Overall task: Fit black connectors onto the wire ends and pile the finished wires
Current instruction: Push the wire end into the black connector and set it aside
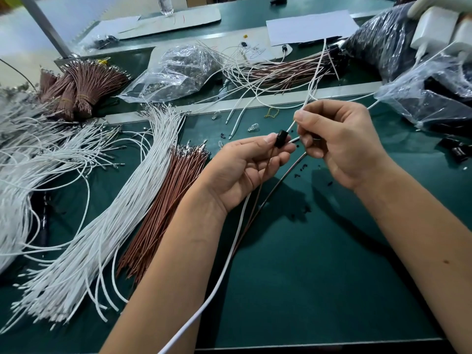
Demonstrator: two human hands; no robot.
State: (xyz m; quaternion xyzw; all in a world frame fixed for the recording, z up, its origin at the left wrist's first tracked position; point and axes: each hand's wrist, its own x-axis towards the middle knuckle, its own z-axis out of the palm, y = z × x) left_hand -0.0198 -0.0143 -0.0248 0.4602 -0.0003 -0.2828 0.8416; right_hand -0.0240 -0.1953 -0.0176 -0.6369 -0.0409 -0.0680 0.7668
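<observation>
We are seeing a white sheet of paper lying far right, white chargers sitting beyond it, and a yellow rubber band resting mid-table.

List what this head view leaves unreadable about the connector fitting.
- Wire tip: whether the white wire is seated in the black connector is too small to tell; the left hand thumb covers part of the connector.
- Right hand: curled fingers hide a dark object in them.
- Black plastic bag: contents blurred by glare and cut by the top right edge.
</observation>
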